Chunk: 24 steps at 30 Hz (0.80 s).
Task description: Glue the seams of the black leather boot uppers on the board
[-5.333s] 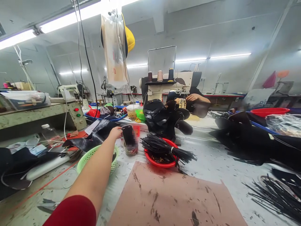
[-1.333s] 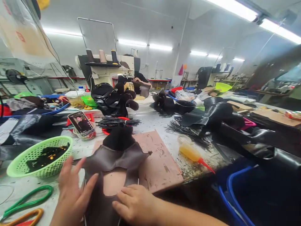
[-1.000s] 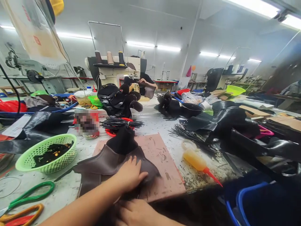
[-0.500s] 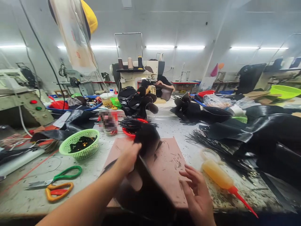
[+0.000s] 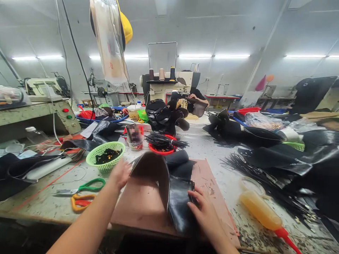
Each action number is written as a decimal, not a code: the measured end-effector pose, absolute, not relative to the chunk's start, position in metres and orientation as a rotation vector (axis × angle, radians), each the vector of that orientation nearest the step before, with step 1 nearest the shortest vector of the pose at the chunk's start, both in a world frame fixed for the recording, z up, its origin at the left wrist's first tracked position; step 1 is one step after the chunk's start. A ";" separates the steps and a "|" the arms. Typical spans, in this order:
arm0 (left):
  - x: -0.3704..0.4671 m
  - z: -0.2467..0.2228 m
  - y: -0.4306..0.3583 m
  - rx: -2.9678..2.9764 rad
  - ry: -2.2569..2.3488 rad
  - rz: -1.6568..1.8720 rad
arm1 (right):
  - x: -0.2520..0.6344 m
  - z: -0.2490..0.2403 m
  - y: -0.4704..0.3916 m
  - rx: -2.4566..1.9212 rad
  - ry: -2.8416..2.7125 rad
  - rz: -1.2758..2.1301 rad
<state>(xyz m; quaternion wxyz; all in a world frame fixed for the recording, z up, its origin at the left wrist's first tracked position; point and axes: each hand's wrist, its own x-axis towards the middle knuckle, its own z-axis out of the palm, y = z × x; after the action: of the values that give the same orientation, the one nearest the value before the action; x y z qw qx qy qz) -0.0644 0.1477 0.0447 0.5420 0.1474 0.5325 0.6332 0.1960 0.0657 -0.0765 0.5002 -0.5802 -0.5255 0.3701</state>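
A curved black leather piece (image 5: 180,197) with a brown inner side stands bent on the pink board (image 5: 209,187) in front of me. My right hand (image 5: 200,203) lies against its right edge, fingers spread and touching the glossy black surface. To the left, my left hand (image 5: 121,173) is raised beside the piece, near the green basket (image 5: 106,165) of small black parts. Its fingers are apart and partly blurred, with nothing visible in them.
Green-handled scissors (image 5: 92,185) and an orange-handled tool (image 5: 76,204) lie left. A glue bottle (image 5: 261,210) lies right, near black strips (image 5: 251,169). A red basket (image 5: 162,151) stands behind the board. Across the table, a person sits at a sewing machine (image 5: 185,79).
The leather piece has been turned and now stands arched on the board. My left hand has let go of it and moved left; my right hand has come onto it. The view has shifted left.
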 end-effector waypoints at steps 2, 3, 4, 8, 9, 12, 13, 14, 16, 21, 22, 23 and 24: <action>-0.078 0.074 0.138 0.520 1.365 1.570 | 0.193 -0.082 0.065 -1.472 -1.462 0.624; -0.076 0.090 0.132 0.627 1.382 1.615 | 0.191 -0.083 0.065 -1.475 -1.532 0.502; -0.069 0.105 0.126 0.824 1.350 1.637 | 0.189 -0.082 0.065 -1.477 -1.590 0.399; 0.016 0.119 0.115 2.114 1.145 1.012 | 0.182 -0.075 0.070 -1.558 -1.811 0.170; 0.042 0.108 0.118 2.226 1.102 0.736 | 0.182 -0.074 0.072 -1.599 -1.843 0.137; 0.097 0.059 0.138 2.528 1.196 -0.189 | 0.185 -0.074 0.074 -1.719 -1.823 0.022; 0.105 0.041 0.147 2.550 1.226 -0.247 | 0.189 -0.074 0.074 -1.752 -1.794 -0.014; 0.108 0.024 0.155 2.580 1.235 -0.277 | 0.192 -0.074 0.073 -1.781 -1.769 -0.039; 0.106 -0.001 0.169 2.642 1.204 -0.317 | 0.200 -0.073 0.068 -1.826 -1.788 -0.049; 0.109 -0.015 0.198 2.718 1.148 -0.432 | 0.208 -0.064 0.057 -1.903 -2.066 -0.077; 0.113 -0.013 0.202 2.724 1.141 -0.459 | 0.207 -0.062 0.055 -1.901 -2.117 -0.096; 0.117 -0.012 0.206 2.734 1.130 -0.483 | 0.206 -0.061 0.053 -1.886 -2.171 -0.113; 0.121 -0.010 0.209 2.748 1.115 -0.502 | 0.204 -0.061 0.051 -1.856 -2.226 -0.129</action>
<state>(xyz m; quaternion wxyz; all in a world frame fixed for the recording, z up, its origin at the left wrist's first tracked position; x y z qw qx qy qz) 0.1208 0.2089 -0.0102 0.0669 0.9117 0.3697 -0.1664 0.2042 0.0513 -0.0606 0.1200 -0.6351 -0.7617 -0.0442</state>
